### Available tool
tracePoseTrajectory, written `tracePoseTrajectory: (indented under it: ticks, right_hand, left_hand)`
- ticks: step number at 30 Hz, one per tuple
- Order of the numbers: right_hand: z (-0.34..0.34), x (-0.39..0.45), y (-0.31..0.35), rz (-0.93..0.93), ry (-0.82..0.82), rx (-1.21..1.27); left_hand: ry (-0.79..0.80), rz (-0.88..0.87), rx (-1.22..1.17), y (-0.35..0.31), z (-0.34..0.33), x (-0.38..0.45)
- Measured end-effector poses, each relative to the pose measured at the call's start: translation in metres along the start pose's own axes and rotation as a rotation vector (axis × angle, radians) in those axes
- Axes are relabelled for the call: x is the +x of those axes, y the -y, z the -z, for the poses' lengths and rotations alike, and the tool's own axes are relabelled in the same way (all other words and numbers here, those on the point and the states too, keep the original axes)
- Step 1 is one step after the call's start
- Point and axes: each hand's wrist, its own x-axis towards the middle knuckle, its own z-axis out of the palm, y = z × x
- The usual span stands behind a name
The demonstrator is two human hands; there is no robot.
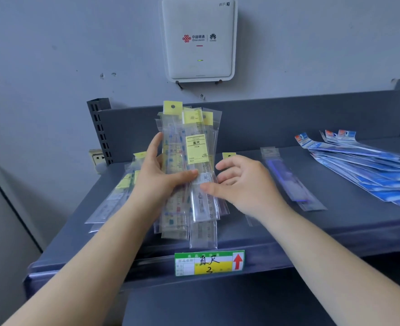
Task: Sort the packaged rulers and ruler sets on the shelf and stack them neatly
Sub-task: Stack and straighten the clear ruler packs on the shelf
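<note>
My left hand grips an upright bundle of clear-packaged rulers with yellow header cards, held above the grey shelf. My right hand is beside the bundle on its right, fingers spread, fingertips touching the front ruler's edge. More yellow-labelled rulers lie flat on the shelf's left side, partly hidden by my left arm. A single blue ruler in a clear sleeve lies right of my right hand. A fanned pile of blue-and-white packaged ruler sets lies at the far right.
A green and yellow price tag hangs on the shelf's front lip. A white router is mounted on the wall above. A slotted shelf upright and a wall socket stand at the back left.
</note>
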Motion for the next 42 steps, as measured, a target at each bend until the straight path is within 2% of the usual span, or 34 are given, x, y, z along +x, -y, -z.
tracePoseTrajectory:
  ticks: [5, 12, 15, 17, 19, 23, 24, 26, 27, 29, 31, 33, 38, 42]
  right_hand:
    - [-0.009, 0.009, 0.001, 0.025, -0.032, -0.042]
    - [-0.001, 0.013, -0.007, -0.095, 0.103, 0.285]
    - [0.018, 0.013, -0.012, -0.125, 0.067, 0.392]
    - [0.035, 0.012, -0.018, -0.173, 0.027, 0.37]
    - [0.046, 0.009, -0.024, -0.223, 0.02, 0.193]
    - [0.051, 0.009, -0.033, -0.2, -0.029, -0.577]
    - [0.048, 0.009, -0.029, -0.159, -0.078, -0.61]
    - [0.042, 0.007, -0.019, -0.052, -0.141, -0.451]
    - [0.036, 0.006, -0.012, -0.026, -0.117, -0.31]
    - [0.018, 0.004, 0.0, -0.05, 0.045, -0.103]
    - [0.0, 0.007, 0.003, -0.055, 0.116, -0.089]
    - [-0.01, 0.01, 0.003, -0.026, 0.09, -0.083]
    - [-0.009, 0.013, 0.0, -0.096, 0.15, 0.249]
    - [0.008, 0.013, -0.004, -0.124, 0.106, 0.351]
  left_hand:
    - [-0.007, -0.015, -0.003, 0.0, 0.002, 0.0]
    - [-0.03, -0.016, 0.017, 0.002, 0.004, 0.002]
    - [-0.052, -0.003, 0.0, 0.001, 0.004, 0.003]
    - [-0.058, 0.001, -0.005, 0.001, 0.005, 0.003]
    - [-0.055, 0.0, -0.007, 0.001, 0.006, 0.003]
    - [-0.039, -0.006, -0.006, 0.002, 0.005, 0.004]
    - [-0.038, -0.007, -0.005, 0.002, 0.005, 0.004]
    - [-0.037, -0.008, -0.004, 0.003, 0.005, 0.004]
    - [-0.037, -0.01, -0.001, 0.002, 0.005, 0.003]
    - [-0.034, -0.018, 0.007, 0.002, 0.005, 0.003]
    - [-0.032, -0.027, 0.02, 0.002, 0.005, 0.002]
    - [-0.03, -0.03, 0.027, 0.002, 0.005, 0.001]
    - [-0.031, -0.048, 0.036, 0.002, 0.006, 0.001]
    - [-0.045, -0.025, 0.053, 0.004, 0.008, 0.003]
